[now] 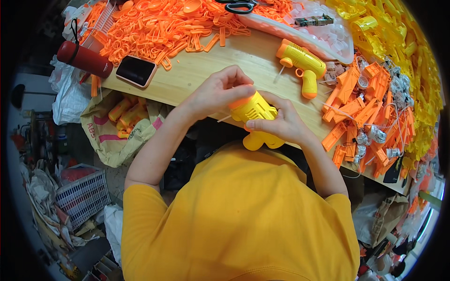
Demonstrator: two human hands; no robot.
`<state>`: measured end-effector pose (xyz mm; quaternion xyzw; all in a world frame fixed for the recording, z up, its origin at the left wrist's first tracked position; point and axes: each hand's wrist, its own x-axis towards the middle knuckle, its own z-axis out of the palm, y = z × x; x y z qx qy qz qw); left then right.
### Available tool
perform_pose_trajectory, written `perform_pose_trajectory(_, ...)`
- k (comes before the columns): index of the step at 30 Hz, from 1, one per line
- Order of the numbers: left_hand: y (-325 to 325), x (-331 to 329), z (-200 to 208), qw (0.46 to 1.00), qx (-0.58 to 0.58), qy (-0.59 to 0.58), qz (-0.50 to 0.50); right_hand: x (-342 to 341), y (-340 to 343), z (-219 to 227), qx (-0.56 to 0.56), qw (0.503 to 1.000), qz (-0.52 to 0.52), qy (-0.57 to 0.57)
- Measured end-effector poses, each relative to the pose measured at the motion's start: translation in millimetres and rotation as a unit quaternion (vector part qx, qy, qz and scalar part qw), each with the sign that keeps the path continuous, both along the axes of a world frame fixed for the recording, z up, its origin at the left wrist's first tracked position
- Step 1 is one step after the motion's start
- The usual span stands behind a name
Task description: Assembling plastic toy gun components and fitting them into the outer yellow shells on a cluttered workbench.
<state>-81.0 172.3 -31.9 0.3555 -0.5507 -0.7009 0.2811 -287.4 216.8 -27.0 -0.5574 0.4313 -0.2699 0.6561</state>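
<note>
A yellow toy gun (255, 110) with an orange front end is held between both my hands, just over the table's near edge. My left hand (213, 91) is closed at the orange end, its thumb lying along it and the other fingers curled. What lies under those fingertips is hidden. Round the yellow body wraps my right hand (283, 119), thumb on the near side. Rounded yellow parts of the gun hang below that thumb. A second toy gun (302, 61), yellow with an orange nozzle and trigger, lies on the wooden table (187, 86) to the right.
Orange plastic parts (159, 28) heap at the back. Orange strips with wired parts (370, 117) and yellow shells (417, 93) pile at right. A phone (136, 71) and red bottle (84, 59) lie at left, scissors (239, 5) behind. A sack (112, 145) holds yellow pieces.
</note>
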Motion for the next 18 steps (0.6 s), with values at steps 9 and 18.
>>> perform_pose_trajectory(9,8,-15,-24,0.994,-0.026,0.107,-0.017,1,-7,-3,0.089,0.994,0.050,-0.036)
perform_pose_trajectory(18,20,-11,-22,0.976,-0.195,0.083,-0.051,1,0,-8,0.045,0.995,0.084,-0.010)
